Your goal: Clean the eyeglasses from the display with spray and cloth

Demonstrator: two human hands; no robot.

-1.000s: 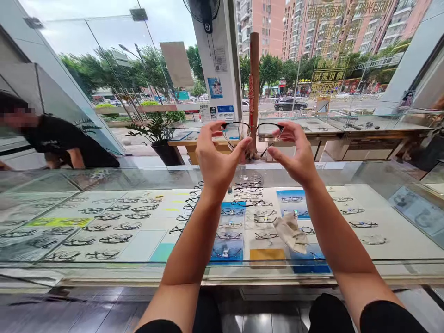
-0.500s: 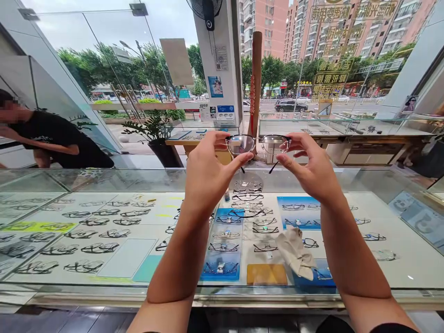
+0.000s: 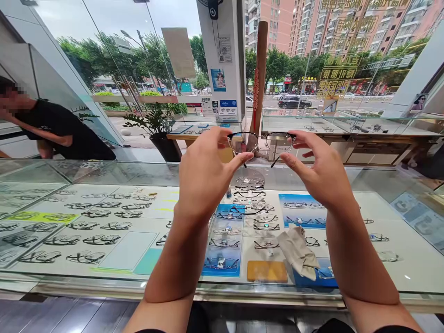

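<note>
A pair of eyeglasses [image 3: 262,134] with a dark upper rim and clear lenses is held up above the glass counter, its temples pointing down and toward me. My left hand [image 3: 208,169] grips the frame's left end between thumb and fingers. At the other end, my right hand [image 3: 317,164] pinches the right side in the same way. Below them, a crumpled beige cloth [image 3: 299,252] lies on the counter beside a mustard-yellow glasses case [image 3: 267,271].
Rows of eyeglasses fill the glass display counter [image 3: 114,287], some on blue trays [image 3: 224,259]. A person in a black shirt [image 3: 58,125] leans at the far left. Beyond are a potted plant [image 3: 163,136], a wooden post [image 3: 260,69] and more display cases [image 3: 312,125].
My view tilts down a little. The eyeglasses stay raised between both hands, slightly higher and further right in the picture.
</note>
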